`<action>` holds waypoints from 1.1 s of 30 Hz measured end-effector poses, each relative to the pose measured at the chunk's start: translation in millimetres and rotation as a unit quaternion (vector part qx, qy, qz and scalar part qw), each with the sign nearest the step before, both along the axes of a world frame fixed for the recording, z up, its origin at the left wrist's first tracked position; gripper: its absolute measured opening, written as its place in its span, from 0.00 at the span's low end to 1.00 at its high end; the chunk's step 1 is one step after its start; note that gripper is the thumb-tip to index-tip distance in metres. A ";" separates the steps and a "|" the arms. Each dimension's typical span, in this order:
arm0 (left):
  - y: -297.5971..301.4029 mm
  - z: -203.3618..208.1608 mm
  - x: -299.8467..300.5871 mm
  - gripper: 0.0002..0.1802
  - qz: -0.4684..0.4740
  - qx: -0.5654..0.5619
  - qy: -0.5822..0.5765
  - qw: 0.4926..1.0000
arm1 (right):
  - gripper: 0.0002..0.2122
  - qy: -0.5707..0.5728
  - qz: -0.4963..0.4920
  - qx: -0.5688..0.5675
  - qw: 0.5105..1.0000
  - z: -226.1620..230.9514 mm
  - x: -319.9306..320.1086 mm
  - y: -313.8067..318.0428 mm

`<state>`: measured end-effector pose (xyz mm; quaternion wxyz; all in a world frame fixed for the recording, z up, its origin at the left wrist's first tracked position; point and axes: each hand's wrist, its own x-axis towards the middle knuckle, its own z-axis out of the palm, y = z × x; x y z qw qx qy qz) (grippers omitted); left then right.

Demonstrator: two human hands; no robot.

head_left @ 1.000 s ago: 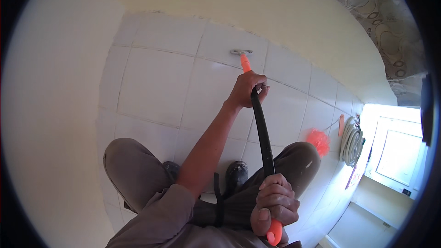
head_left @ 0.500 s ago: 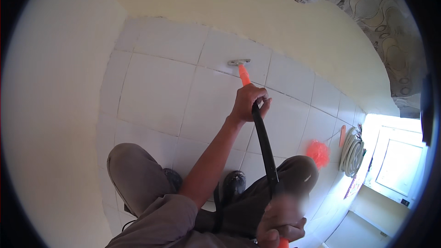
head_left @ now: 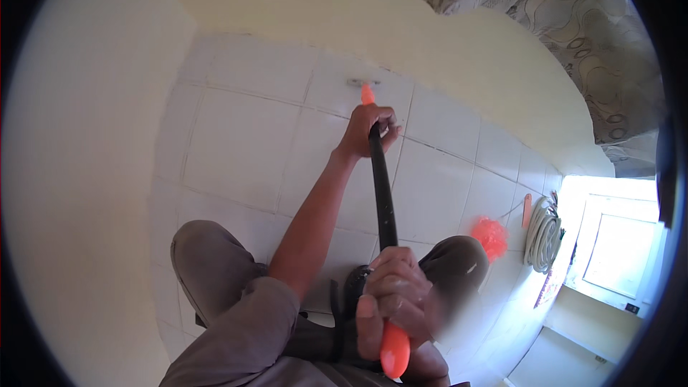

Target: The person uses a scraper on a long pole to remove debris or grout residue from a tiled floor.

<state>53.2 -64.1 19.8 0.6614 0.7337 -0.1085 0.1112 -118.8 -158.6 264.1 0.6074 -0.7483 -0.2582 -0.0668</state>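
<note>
A long-handled scraper (head_left: pixel 384 186) runs down the middle of the view, with a black shaft and orange ends. Its narrow flat metal head (head_left: pixel 355 82) rests on the white floor tiles (head_left: pixel 244 129) close to the far wall. My left hand (head_left: pixel 369 131) is closed around the lower shaft, just above the orange socket. Nearer to me, my right hand (head_left: pixel 398 294) grips the top of the handle, its orange end (head_left: pixel 394 351) sticking out below the fist. I sit low with knees bent, a dark shoe (head_left: pixel 355 287) showing between them.
Cream walls (head_left: pixel 287 0) border the tiles at the far side and left. A patterned curtain (head_left: pixel 566 36) hangs at upper right. On the right lie a bundle of orange-red plastic string (head_left: pixel 489 236), an orange-handled tool (head_left: pixel 527 210) and a coiled grey cable (head_left: pixel 545 240), near a bright doorway (head_left: pixel 623 251).
My right hand has swung left and forward with the handle top. The left hand and metal head have slid slightly farther away and left, bringing the shaft more upright in view.
</note>
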 end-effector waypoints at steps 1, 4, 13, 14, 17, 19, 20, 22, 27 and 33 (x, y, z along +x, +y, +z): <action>-0.2 1.4 -8.0 0.11 -0.007 -0.009 0.005 1.000 | 0.13 -0.006 -0.002 0.001 1.000 2.4 -0.2 6.3; 11.5 -1.2 5.0 0.12 0.002 -0.017 -0.030 0.999 | 0.13 -0.073 0.033 -0.004 0.997 -9.4 0.1 21.1; 24.2 -1.3 8.5 0.13 -0.027 -0.035 -0.001 0.999 | 0.12 -0.064 0.006 0.009 0.998 -11.0 5.9 44.8; 29.0 -3.4 21.5 0.12 -0.021 -0.035 -0.046 0.998 | 0.12 -0.077 -0.001 0.007 0.997 -16.6 16.5 49.4; 40.8 2.0 35.7 0.12 -0.048 -0.020 0.027 0.998 | 0.11 -0.078 -0.028 0.006 0.997 -14.2 22.4 60.2; 35.1 -1.5 32.9 0.12 -0.049 -0.033 -0.018 0.998 | 0.11 -0.078 -0.053 0.001 0.996 -12.8 25.6 67.4; 35.4 -3.7 31.8 0.12 -0.063 -0.030 -0.015 0.997 | 0.11 -0.084 -0.058 0.008 0.995 -13.9 23.1 71.8; 41.0 -1.7 36.4 0.12 -0.076 -0.018 -0.011 0.997 | 0.11 -0.083 -0.063 0.016 0.994 -16.0 22.8 78.7; 39.9 -4.8 45.7 0.11 -0.085 -0.043 -0.006 0.995 | 0.10 -0.063 -0.067 -0.001 0.996 -13.7 32.6 79.9; 42.4 -6.6 56.3 0.11 -0.090 -0.064 0.029 0.993 | 0.11 -0.083 -0.051 -0.033 0.995 -19.6 44.3 91.7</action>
